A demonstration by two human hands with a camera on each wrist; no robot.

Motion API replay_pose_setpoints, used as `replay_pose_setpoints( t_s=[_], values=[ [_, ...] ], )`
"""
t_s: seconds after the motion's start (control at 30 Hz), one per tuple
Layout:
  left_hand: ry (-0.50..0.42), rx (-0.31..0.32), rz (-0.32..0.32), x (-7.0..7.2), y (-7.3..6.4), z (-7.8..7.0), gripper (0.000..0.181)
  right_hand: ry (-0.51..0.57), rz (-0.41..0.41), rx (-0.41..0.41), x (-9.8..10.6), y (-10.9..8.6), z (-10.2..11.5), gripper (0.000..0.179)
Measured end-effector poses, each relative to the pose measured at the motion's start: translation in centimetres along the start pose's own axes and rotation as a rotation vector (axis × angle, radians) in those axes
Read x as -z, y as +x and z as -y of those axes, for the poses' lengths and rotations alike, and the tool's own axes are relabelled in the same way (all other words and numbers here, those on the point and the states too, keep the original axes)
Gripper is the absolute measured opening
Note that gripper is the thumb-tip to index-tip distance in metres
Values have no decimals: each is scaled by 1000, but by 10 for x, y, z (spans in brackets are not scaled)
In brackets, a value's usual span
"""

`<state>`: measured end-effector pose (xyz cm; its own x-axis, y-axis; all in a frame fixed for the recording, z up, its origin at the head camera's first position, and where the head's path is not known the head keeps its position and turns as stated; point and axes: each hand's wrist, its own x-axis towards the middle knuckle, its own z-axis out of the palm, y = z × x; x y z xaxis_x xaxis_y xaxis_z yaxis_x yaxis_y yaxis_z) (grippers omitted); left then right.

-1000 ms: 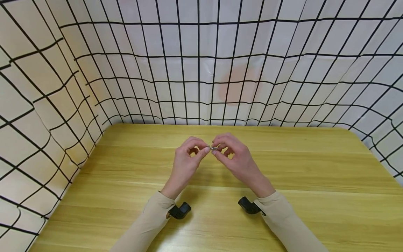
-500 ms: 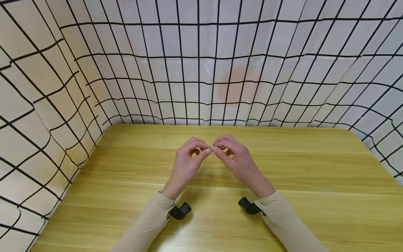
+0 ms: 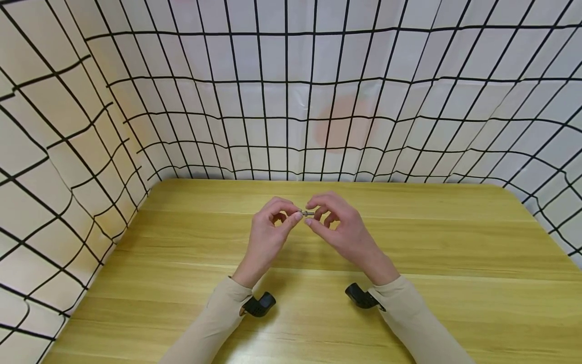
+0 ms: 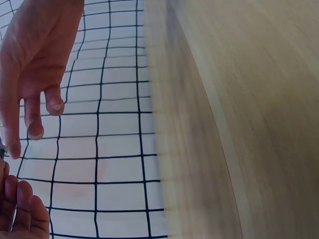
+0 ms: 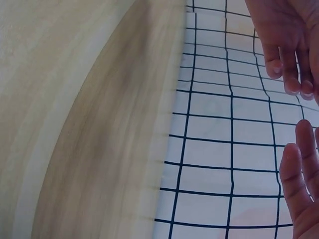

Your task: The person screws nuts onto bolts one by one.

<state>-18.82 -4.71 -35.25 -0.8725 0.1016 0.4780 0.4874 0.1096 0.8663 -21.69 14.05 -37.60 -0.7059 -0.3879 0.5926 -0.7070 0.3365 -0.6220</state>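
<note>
My left hand (image 3: 267, 231) pinches a small metal bolt (image 3: 307, 214) by its left end between thumb and index finger, above the wooden table. The bolt lies level, pointing right, with a wider nut-like part midway along it. Around its free right end my right hand (image 3: 346, 227) holds thumb and index finger apart, not gripping it. In the left wrist view, a bit of the bolt (image 4: 2, 151) shows at the left edge, below the fingers of my right hand (image 4: 37, 64). The right wrist view has the left hand (image 5: 289, 50) above the right (image 5: 301, 186); the bolt is hidden there.
The wooden table (image 3: 159, 288) spreads under both forearms. Behind it and along its sides hangs a pale sheet with a black grid (image 3: 273, 96). Black wrist devices (image 3: 260, 304) sit at both sleeve cuffs, just over the tabletop.
Half a second ago the right thumb and index finger closed over the bolt and the hands met. Now they have spread and the right hand is off it, so more of the bolt shows.
</note>
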Motion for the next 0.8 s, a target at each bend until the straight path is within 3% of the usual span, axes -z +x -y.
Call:
replay_pose_setpoints(
  t_s=[0.17,0.8],
  values=[
    [2,2,6,0,0,0,9,-4,-8,20,0,1,2,19],
    [-2,-9,10,-1,0,-2,6,-15,12,-24,-3,1,0,5]
  ],
)
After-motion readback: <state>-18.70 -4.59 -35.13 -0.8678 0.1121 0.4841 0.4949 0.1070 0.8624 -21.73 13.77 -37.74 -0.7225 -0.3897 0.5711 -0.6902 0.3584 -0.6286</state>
